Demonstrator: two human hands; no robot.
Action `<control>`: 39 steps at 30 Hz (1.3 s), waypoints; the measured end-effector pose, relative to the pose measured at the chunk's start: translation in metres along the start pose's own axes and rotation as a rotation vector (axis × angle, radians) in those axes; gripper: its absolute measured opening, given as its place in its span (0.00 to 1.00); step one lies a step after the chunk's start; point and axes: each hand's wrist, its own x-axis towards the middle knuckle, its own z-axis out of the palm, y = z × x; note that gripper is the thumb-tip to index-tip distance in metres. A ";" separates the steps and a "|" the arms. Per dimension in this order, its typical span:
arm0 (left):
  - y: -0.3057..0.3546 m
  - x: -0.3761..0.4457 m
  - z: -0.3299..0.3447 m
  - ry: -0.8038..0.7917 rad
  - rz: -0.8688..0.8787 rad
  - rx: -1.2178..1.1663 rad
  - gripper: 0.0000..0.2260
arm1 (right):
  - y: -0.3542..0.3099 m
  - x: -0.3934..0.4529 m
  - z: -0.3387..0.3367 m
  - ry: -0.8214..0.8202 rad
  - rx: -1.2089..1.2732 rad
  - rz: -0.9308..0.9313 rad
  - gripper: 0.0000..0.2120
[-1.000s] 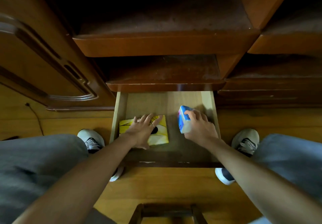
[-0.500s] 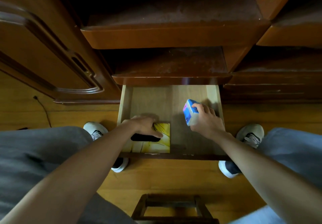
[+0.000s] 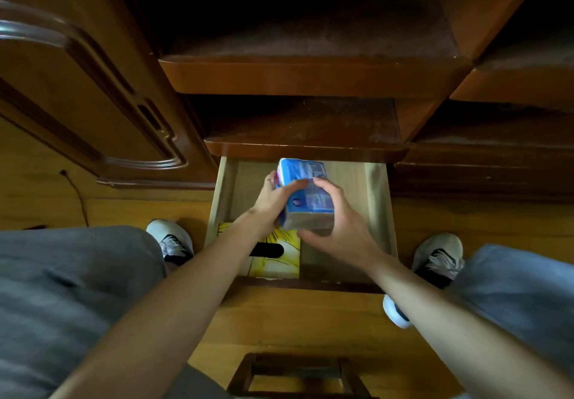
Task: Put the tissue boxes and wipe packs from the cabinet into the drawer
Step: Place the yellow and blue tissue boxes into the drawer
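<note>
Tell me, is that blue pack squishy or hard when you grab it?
Probably squishy. The blue pack looks like soft plastic wrap, shiny and a bit wrinkled. The left hand and right hand both hold it, perhaps because it could sag or slip. It likely feels light for its size.

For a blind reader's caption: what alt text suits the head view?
Both hands, left hand and right hand, hold a blue pack over an open drawer. A yellow tissue box lies at its front left.
</note>
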 end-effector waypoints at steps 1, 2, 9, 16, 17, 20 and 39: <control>0.000 -0.003 -0.004 -0.017 0.011 -0.078 0.38 | -0.004 -0.001 -0.001 0.024 0.121 0.022 0.42; -0.001 -0.004 -0.009 -0.050 0.022 -0.139 0.37 | -0.006 0.000 -0.003 0.079 0.235 0.081 0.39; -0.008 -0.018 0.012 -0.240 0.010 -0.135 0.22 | 0.002 0.014 -0.036 0.031 0.716 0.662 0.27; -0.025 -0.019 0.018 -0.161 0.025 0.032 0.31 | 0.009 0.015 -0.038 0.130 0.562 0.474 0.10; -0.028 -0.017 0.017 -0.148 0.033 0.009 0.29 | 0.011 0.015 -0.038 0.154 0.494 0.410 0.11; -0.039 -0.008 0.016 -0.041 0.034 -0.094 0.19 | 0.019 0.013 -0.045 0.232 0.277 0.448 0.25; -0.090 0.022 -0.054 0.058 0.286 1.554 0.19 | 0.082 0.004 0.027 -0.387 -0.273 0.680 0.24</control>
